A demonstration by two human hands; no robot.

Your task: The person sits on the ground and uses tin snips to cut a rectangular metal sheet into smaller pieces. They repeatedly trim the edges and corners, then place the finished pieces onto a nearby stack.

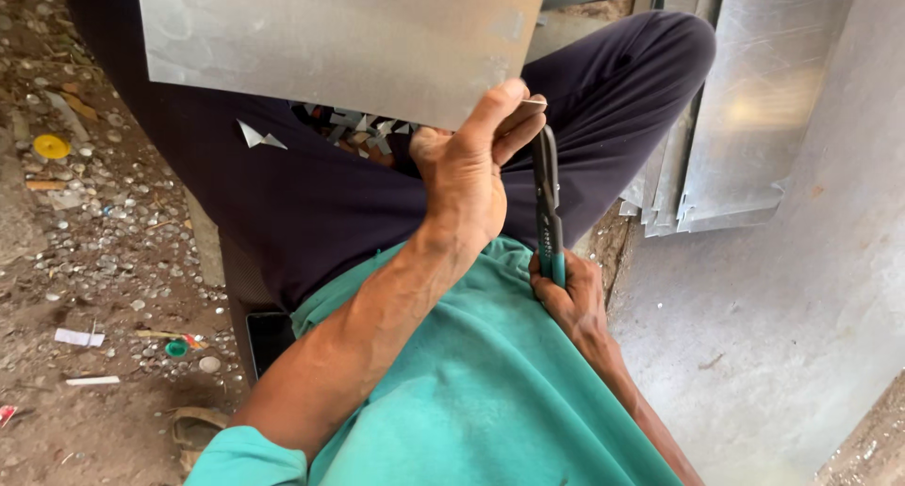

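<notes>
Pinching the near corner of the metal sheet [339,43], the left hand [467,180] is holding it steady while the right hand [570,297] is gripping long snips [547,208] pointing up at that corner.

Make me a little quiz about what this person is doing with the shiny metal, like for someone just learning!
1. True or false: the left hand grips the bottom edge of the metal sheet.
2. The right hand holds which tool? A) hammer B) tin snips with green grips C) paintbrush
3. Fill in: small metal scraps lie on the person's ____.

Key: 1 true. 2 B. 3 lap.
</notes>
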